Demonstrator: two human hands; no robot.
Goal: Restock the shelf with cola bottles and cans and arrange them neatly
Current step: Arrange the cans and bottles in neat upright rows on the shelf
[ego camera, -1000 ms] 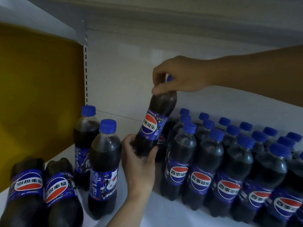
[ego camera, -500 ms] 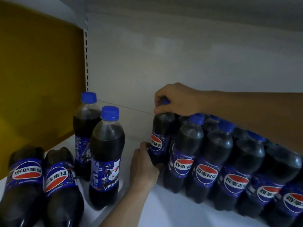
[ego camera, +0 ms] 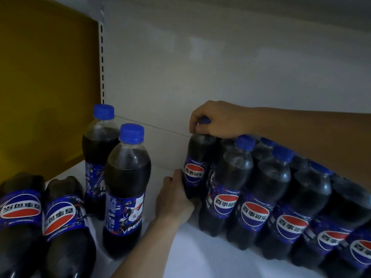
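Cola bottle (ego camera: 198, 153) is down since a second ago: it was tilted and held above the row, and now it's upright, same spot as half a second back. It sits at the left end of the packed bottles, in the second rank, touching its right-hand neighbour. Base is hidden behind the hand, so I can't tell if it's fully seated on the shelf (ego camera: 200, 261).

Right hand (ego camera: 218, 119) comes in from the right over the row and grasps the bottle from above, fingers curled round the blue cap (ego camera: 204, 120). Left hand (ego camera: 174, 199) reaches up from below and wraps the lower body, just under the label. Both hands are on the same bottle, one at the top and one at the bottom.

Front row of cola bottles (ego camera: 254, 215) runs right from there, labels facing out, shoulder to shoulder. More blue caps show behind it under the right forearm.

Left of the held bottle, across a gap of bare shelf, two upright bottles (ego camera: 126, 187) stand one behind the other. Further left, two lying bottles (ego camera: 64, 227) rest side by side, bases toward the back and labels up.

White back panel (ego camera: 220, 67) is behind everything. Slotted upright (ego camera: 102, 57) marks the corner, with a yellow side panel (ego camera: 44, 87) on the left.
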